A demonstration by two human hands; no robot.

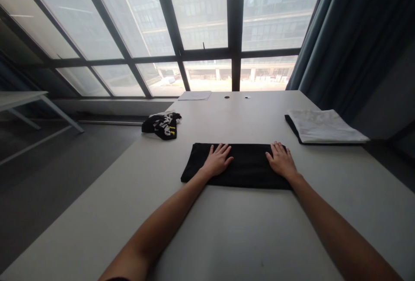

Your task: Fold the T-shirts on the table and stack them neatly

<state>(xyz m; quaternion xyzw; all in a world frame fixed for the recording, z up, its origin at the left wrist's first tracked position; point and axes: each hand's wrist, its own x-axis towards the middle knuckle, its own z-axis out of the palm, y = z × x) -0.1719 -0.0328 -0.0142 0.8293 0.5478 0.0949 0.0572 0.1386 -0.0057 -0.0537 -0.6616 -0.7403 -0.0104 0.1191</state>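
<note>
A black folded cloth (248, 164), shaped as a long flat rectangle, lies on the white table in front of me. My left hand (217, 160) rests palm down on its left part, fingers spread and pointing away from me. On its right end lies my right hand (281, 160), also flat with the fingers apart. Both hands touch the top of the cloth and grip nothing. Whether the cloth is a garment I cannot tell.
A crumpled black cloth with white and yellow print (162, 125) lies at the table's left edge. White and black folded cloths (327, 126) are stacked at the right. Paper sheets (194, 95) lie at the far edge of the table (233, 229). Another table (22, 97) stands left.
</note>
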